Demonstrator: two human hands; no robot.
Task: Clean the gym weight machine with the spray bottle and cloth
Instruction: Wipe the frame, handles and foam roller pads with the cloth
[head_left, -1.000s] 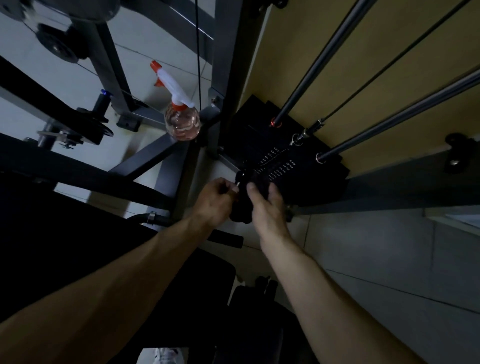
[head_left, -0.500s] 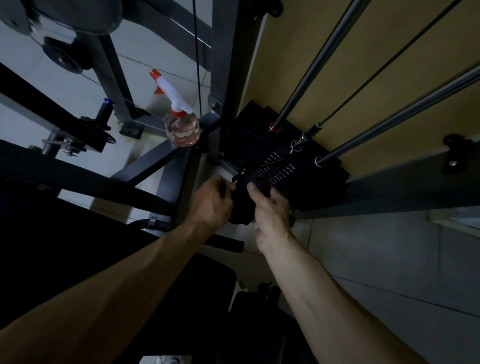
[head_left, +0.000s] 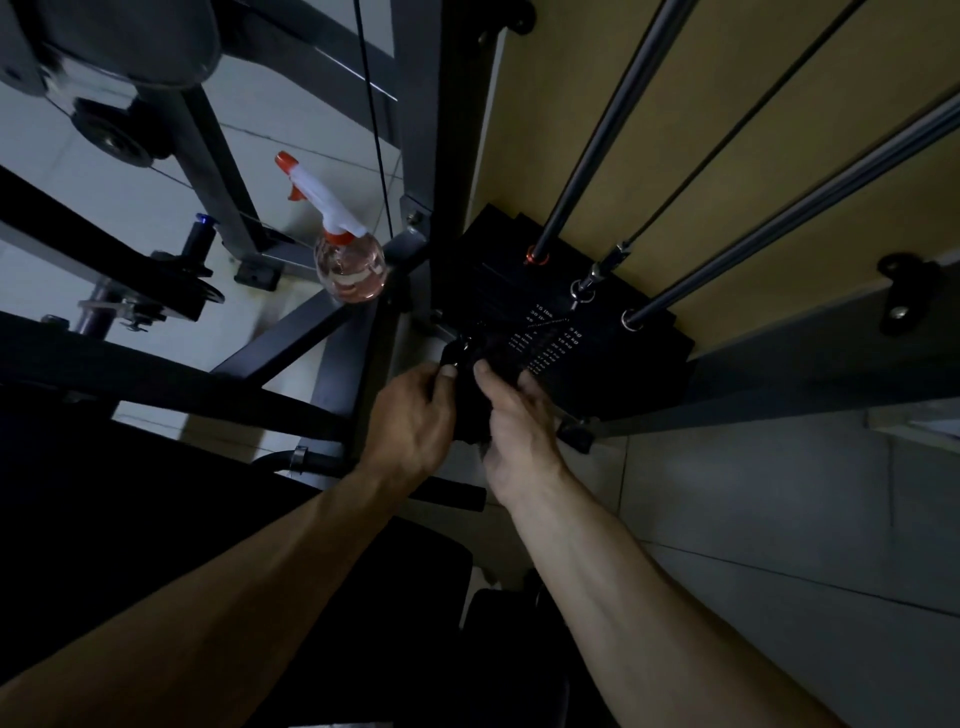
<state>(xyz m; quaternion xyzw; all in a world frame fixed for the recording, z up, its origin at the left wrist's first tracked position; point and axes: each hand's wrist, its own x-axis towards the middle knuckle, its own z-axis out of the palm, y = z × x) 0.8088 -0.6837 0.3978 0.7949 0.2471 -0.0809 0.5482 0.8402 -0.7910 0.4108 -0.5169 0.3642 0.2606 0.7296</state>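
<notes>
Head cam: your left hand (head_left: 410, 415) & right hand (head_left: 519, 421) still grip the dark cloth (head_left: 467, 408), fingers curled on it, at the weight stack (head_left: 597, 364) front. Vs 0.5 s ago barely any shift; spray bottle (head_left: 349, 260) stays on the frame bar (head_left: 291, 338).

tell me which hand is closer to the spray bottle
Left. The left hand sits just below and right of the spray bottle, holding the dark cloth; the right hand holds the cloth's far side, further right of the bottle.
</notes>
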